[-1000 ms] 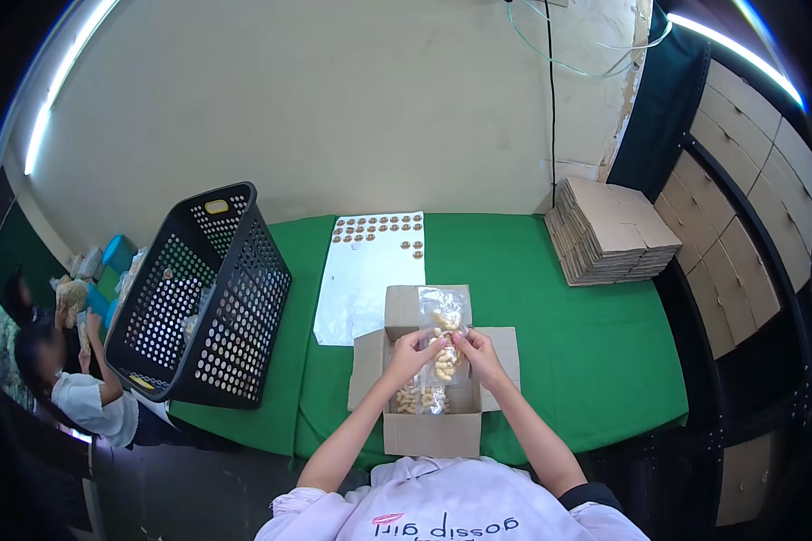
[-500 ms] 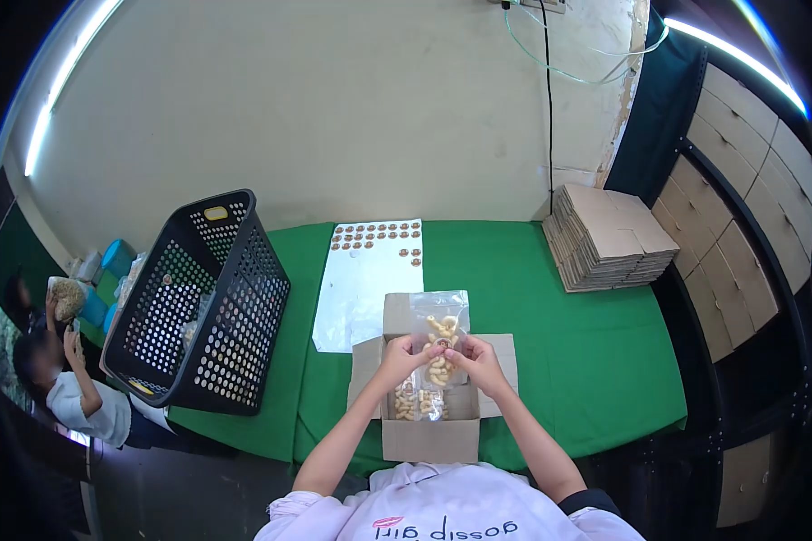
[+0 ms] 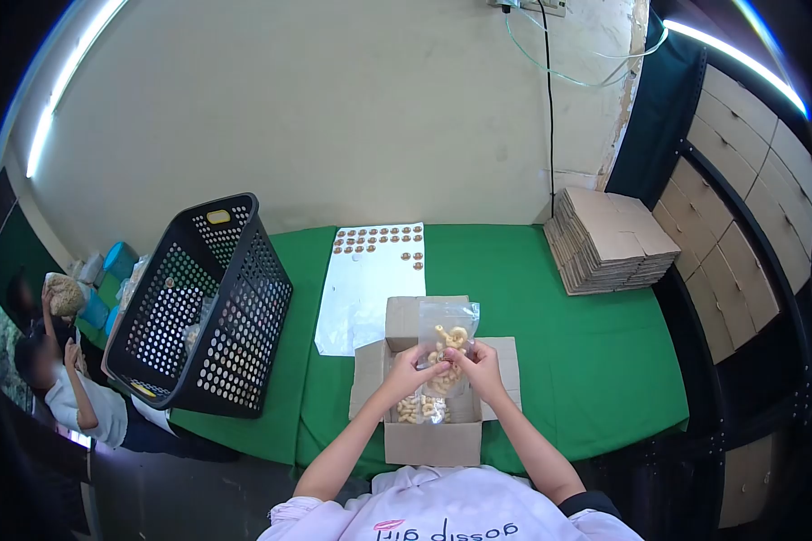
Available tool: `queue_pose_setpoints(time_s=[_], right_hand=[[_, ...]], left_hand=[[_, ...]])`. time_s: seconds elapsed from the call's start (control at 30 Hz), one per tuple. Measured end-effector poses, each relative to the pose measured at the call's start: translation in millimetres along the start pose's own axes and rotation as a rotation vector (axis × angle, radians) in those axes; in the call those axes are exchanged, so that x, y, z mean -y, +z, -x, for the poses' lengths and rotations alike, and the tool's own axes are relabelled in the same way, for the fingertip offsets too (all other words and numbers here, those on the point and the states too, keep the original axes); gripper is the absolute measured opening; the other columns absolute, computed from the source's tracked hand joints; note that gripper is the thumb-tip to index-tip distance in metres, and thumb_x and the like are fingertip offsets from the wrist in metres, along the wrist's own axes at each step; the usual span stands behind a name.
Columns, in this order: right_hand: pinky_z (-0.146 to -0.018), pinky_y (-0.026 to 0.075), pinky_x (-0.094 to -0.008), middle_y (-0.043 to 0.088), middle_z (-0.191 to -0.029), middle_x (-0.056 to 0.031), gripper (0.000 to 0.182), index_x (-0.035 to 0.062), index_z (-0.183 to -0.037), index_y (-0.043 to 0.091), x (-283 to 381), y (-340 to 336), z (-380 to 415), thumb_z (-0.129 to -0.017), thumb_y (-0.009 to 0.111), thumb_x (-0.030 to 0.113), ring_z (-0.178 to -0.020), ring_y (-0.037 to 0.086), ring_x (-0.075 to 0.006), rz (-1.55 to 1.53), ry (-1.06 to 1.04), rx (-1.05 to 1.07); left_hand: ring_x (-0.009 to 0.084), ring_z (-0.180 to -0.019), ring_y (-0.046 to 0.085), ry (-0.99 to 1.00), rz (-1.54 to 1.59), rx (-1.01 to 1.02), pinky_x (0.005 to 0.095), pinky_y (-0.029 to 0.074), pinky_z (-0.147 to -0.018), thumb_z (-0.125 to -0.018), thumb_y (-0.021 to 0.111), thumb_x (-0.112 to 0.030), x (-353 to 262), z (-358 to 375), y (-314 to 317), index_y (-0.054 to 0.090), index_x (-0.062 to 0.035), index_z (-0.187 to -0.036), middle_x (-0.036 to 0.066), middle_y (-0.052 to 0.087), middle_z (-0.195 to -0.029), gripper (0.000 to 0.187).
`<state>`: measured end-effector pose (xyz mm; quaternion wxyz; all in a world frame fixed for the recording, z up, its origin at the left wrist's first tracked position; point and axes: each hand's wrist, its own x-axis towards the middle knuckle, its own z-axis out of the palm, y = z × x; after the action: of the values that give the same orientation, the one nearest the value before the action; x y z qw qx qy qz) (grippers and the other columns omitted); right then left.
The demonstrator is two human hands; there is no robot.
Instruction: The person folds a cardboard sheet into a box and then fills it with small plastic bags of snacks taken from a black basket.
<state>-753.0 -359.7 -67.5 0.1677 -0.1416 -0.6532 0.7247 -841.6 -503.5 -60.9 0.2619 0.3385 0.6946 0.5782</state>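
Observation:
A clear plastic bag of pale curved pieces is held upright between both hands, above an open cardboard box. My left hand pinches the bag's left side. On its right side, my right hand grips it, with the thumb pressed on the front of the bag. More filled clear bags lie inside the box, partly covered by the held bag and my hands. The box flaps are spread out on the green cloth.
A white sheet with rows of round stickers lies behind the box. At the left stands a black perforated basket with bags inside. Flattened cardboard is stacked at the back right. Another person is at the far left.
The held bag has tilted and moved slightly to the right, and my hands have shifted on it. The sticker seen between my thumbs is now mostly covered by my fingers.

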Motion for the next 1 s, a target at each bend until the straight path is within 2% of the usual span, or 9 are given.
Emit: queue_pose_setpoints(time_s=[0.27,0.37,0.47,0.57,0.67,0.77,0.87,0.97,1.0], right_hand=[[-0.058,0.043,-0.0194,0.061,-0.077,0.0,0.018,0.0,-0.088,0.061,-4,1,2,-0.082,0.063,0.017,-0.067,0.053,-0.0035,-0.094,-0.049,0.014],[-0.059,0.043,-0.0201,0.061,-0.078,0.0003,0.019,-0.0001,-0.089,0.06,-8,5,5,-0.082,0.063,0.017,-0.068,0.053,-0.0038,0.0,-0.118,-0.034],[-0.061,0.043,-0.0202,0.06,-0.079,0.0,0.019,-0.0001,-0.09,0.059,3,10,13,-0.083,0.062,0.018,-0.07,0.053,-0.0038,0.04,-0.128,-0.028],[-0.062,0.043,-0.0199,0.06,-0.081,-0.0001,0.02,-0.0002,-0.092,0.058,-1,7,11,-0.084,0.06,0.019,-0.072,0.053,-0.0039,-0.081,-0.084,0.025],[-0.063,0.044,-0.0208,0.06,-0.085,-0.0006,0.022,-0.0002,-0.095,0.057,-12,0,6,-0.086,0.058,0.02,-0.075,0.054,-0.0047,-0.065,-0.055,0.076],[-0.065,0.044,-0.0214,0.06,-0.088,-0.0006,0.027,-0.0002,-0.1,0.055,-3,0,7,-0.083,0.063,0.019,-0.078,0.054,-0.005,-0.163,0.005,0.112],[-0.066,0.045,-0.0219,0.06,-0.091,-0.0008,0.035,-0.0002,-0.103,0.054,-3,2,10,-0.077,0.068,0.018,-0.079,0.053,-0.0052,0.051,-0.136,0.132],[-0.068,0.045,-0.022,0.059,-0.086,-0.0021,0.045,0.0,-0.103,0.055,-3,-1,13,-0.07,0.074,0.026,-0.077,0.053,-0.0056,0.181,-0.072,0.151],[-0.067,0.045,-0.0217,0.059,-0.086,-0.0019,0.045,-0.0001,-0.103,0.055,-4,-2,14,-0.071,0.073,0.025,-0.076,0.052,-0.0054,0.179,-0.046,0.158]], left_hand=[[0.0094,-0.085,0.056,-0.007,0.028,0.033,0.0231,0.045,-0.073,-0.081,0.064,-0.023,-3,5,0,0.055,0.0012,-0.108,0.006,0.059,-0.099,0.037],[0.005,-0.074,0.052,-0.009,0.142,-0.105,0.0205,0.043,-0.063,-0.083,0.062,-0.026,5,4,8,0.059,0.0006,-0.105,0.004,0.061,-0.09,0.034],[0.0052,-0.07,0.052,0.014,0.162,-0.155,0.0205,0.043,-0.06,-0.086,0.058,-0.026,11,2,10,0.061,0.0024,-0.098,0.004,0.062,-0.082,0.031],[0.0054,-0.069,0.052,0.021,0.063,-0.122,0.021,0.043,-0.061,-0.088,0.055,-0.027,-3,7,7,0.061,0.0038,-0.094,0.002,0.062,-0.078,0.032],[0.0055,-0.069,0.052,0.027,0.108,-0.157,0.0215,0.043,-0.061,-0.088,0.055,-0.027,6,8,11,0.062,0.0036,-0.094,0.003,0.062,-0.078,0.032],[0.0055,-0.07,0.052,0.011,0.204,-0.17,0.0218,0.043,-0.061,-0.087,0.057,-0.028,12,8,14,0.062,0.0027,-0.093,0.003,0.062,-0.077,0.032],[0.0058,-0.069,0.053,0.043,0.203,-0.205,0.0225,0.044,-0.061,-0.085,0.058,-0.029,11,9,15,0.063,0.0024,-0.092,0.004,0.062,-0.076,0.032],[0.0063,-0.075,0.054,0.03,0.123,-0.134,0.0217,0.044,-0.064,-0.085,0.059,-0.029,10,13,12,0.061,0.0014,-0.097,0.002,0.062,-0.082,0.033],[0.0062,-0.074,0.054,0.003,0.076,-0.106,0.022,0.044,-0.064,-0.085,0.059,-0.028,8,13,8,0.062,0.001,-0.096,0.002,0.063,-0.082,0.031]])
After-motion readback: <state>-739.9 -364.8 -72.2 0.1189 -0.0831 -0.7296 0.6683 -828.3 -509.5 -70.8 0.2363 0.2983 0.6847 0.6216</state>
